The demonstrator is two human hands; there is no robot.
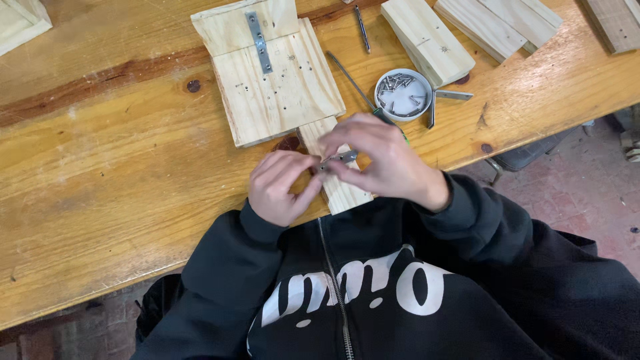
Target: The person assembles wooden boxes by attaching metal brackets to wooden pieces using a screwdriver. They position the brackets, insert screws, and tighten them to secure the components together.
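Metal bracket (339,159), small and flat, lies crosswise on the narrow wooden strip (337,190) at the bench (100,173) edge, pinched between both hands, left hand (280,187) at its left end, right hand (383,160) covering its right.

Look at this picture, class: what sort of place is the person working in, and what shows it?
Probably a woodworking shop. A worn wooden workbench carries cut pine boards, a white dish of screws and a screwdriver; both hands hold a small metal bracket.
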